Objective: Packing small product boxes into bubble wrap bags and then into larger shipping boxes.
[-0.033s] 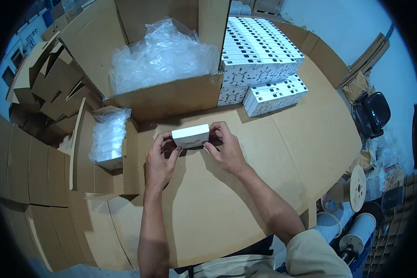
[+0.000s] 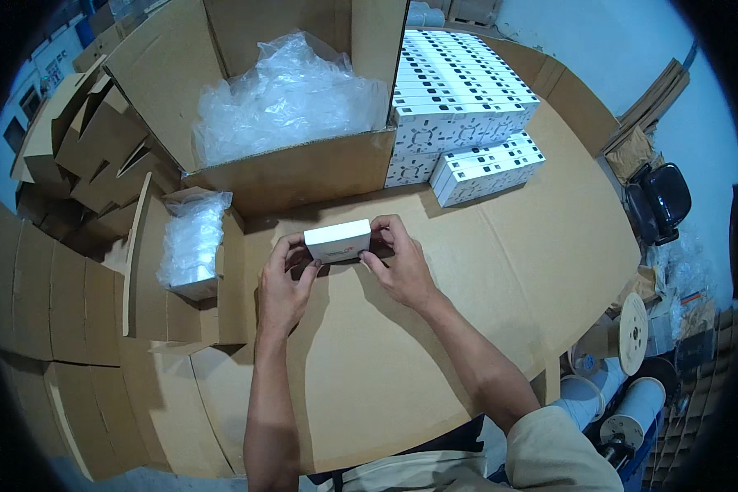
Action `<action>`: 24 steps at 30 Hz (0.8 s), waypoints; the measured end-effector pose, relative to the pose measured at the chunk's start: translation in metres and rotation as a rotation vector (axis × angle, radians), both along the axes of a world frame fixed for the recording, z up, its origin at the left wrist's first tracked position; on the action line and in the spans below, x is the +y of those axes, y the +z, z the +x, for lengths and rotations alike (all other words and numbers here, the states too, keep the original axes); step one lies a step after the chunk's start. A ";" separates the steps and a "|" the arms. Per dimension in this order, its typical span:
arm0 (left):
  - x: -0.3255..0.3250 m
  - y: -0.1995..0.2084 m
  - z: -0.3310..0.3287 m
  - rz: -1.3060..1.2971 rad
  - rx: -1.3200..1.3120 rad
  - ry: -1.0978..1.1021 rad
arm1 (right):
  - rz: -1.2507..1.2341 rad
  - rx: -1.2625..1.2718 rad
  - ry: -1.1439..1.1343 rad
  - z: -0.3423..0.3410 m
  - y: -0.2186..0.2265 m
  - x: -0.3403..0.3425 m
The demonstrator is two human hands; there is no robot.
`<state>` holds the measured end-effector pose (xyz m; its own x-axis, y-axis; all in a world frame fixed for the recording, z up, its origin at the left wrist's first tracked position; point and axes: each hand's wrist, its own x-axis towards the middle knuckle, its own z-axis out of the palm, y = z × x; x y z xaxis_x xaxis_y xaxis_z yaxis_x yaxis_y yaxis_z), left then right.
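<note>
Between my two hands a small white box (image 2: 338,241) is held up over the cardboard-covered table, its printed side facing me. My left hand (image 2: 285,283) grips its left end, thumb at the lower front corner and fingers behind. On the right end, my right hand (image 2: 402,266) pinches it the same way. The fingertips at the back are partly hidden by the box. Left of my hands stands an open cardboard carton (image 2: 232,283) with a row of items in clear plastic wrap (image 2: 193,242) inside.
A large open carton (image 2: 303,168) full of clear plastic bags (image 2: 291,107) stands behind. Stacked white units (image 2: 459,90) with dark square openings are at the back right, a smaller stack (image 2: 488,168) before them. Folded cartons (image 2: 66,287) line the left; cable spools (image 2: 633,334) are lower right.
</note>
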<state>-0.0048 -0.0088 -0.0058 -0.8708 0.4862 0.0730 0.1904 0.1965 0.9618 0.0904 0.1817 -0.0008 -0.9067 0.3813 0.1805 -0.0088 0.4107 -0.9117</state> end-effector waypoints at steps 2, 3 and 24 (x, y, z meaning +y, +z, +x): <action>0.001 0.003 0.001 -0.048 0.057 0.011 | -0.006 0.003 0.016 0.000 -0.001 0.001; 0.000 0.002 0.001 -0.048 0.057 0.012 | -0.012 0.008 0.032 0.000 -0.001 0.001; 0.056 0.157 -0.083 0.112 0.696 0.318 | 0.706 -0.067 0.052 0.045 -0.005 0.014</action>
<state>-0.0881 0.0471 0.1512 -0.7028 0.1780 0.6888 0.7092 0.2511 0.6588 0.1353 0.1958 -0.0058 -0.9383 0.1495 0.3117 0.0021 0.9041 -0.4273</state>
